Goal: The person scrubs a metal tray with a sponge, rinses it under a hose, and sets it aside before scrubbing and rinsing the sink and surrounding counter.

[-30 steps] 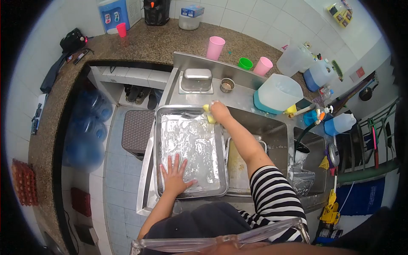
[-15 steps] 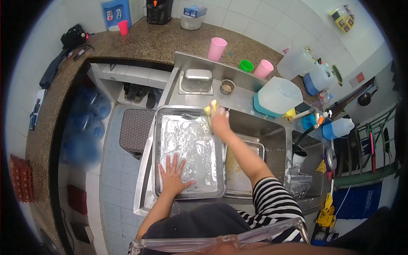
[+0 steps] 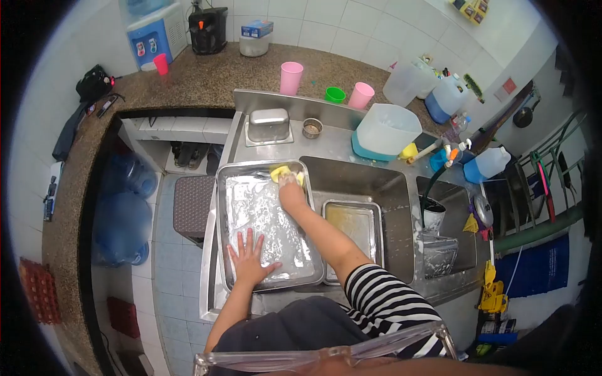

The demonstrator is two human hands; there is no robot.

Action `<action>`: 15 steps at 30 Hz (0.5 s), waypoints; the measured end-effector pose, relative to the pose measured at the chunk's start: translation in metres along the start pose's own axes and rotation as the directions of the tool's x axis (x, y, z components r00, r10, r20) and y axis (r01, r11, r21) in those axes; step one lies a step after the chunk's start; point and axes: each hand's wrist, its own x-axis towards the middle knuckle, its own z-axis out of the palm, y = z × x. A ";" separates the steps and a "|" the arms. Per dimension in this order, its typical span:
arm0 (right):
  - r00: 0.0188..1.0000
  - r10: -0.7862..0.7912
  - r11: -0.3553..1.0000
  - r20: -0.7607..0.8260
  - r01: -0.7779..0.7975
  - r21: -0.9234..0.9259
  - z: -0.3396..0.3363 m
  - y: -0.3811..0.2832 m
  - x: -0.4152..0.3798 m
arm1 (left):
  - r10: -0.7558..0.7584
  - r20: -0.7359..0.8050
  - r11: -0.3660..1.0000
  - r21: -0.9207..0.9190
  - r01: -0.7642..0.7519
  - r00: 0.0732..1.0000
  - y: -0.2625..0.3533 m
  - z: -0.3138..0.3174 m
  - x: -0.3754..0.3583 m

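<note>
sliding inward, right hand drags sponge across tray.

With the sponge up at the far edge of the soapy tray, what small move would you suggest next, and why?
Probably draw the right hand and yellow sponge back toward the body along the large tray: the sponge sits at its far rim, suds cover the tray floor, and the left hand lies flat, bracing the near end.

Right hand presses a yellow sponge into the soapy tray; left hand lies flat inside it.
</note>
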 end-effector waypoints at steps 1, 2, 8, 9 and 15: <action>1.000 0.012 0.998 -0.018 -0.011 0.063 0.000 -0.004 -0.001 | 0.004 -0.007 1.000 0.002 -0.004 1.000 0.000 0.000 0.000; 1.000 0.014 0.998 -0.026 -0.012 0.059 0.001 -0.011 -0.005 | -0.001 -0.008 1.000 -0.003 0.001 1.000 -0.001 0.002 0.000; 0.984 -0.160 0.985 0.078 0.165 -0.060 -0.029 -0.062 -0.083 | -0.011 -0.012 1.000 -0.019 0.011 1.000 -0.001 0.003 -0.001; 0.984 -0.158 0.985 0.080 0.163 -0.061 -0.029 -0.066 -0.100 | -0.009 -0.011 1.000 -0.012 0.008 1.000 -0.002 0.004 0.000; 0.899 -0.389 0.913 0.202 0.348 0.211 -0.035 -0.034 -0.137 | -0.007 -0.002 1.000 -0.020 0.007 1.000 -0.004 0.002 -0.001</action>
